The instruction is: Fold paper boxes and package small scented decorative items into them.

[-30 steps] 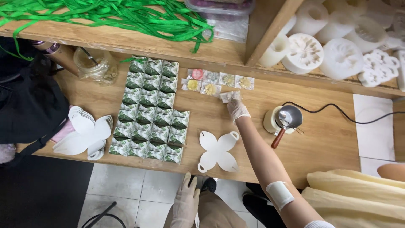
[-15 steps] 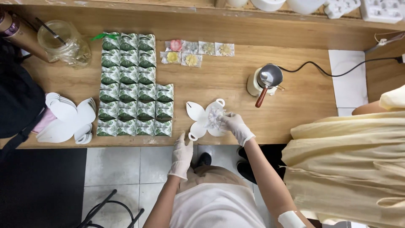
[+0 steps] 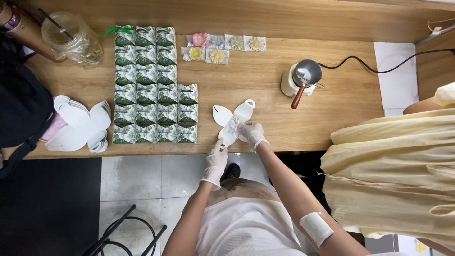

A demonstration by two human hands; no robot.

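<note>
Cutout (image 3: 233,119), white and petal-shaped, lies right of the green packets (image 3: 152,85); I see my right hand (image 3: 251,132) pinching a small sachet (image 3: 234,126) on it, left hand (image 3: 217,159) touching its lower petal, fingers loosely curled.

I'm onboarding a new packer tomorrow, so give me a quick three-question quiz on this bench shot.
1. True or false: both gloved hands, the left hand and the right hand, are at the white petal-shaped card cutout near the table's front edge.
2. What lies in neat rows left of that cutout? A) red ribbons B) green-and-white folded boxes C) glass bottles
3. Fill in: the small metal pot with a wooden handle stands on a white base with a black ____ running off to the right.

Key: 1 true; 2 B, the green-and-white folded boxes; 3 cord.
</note>
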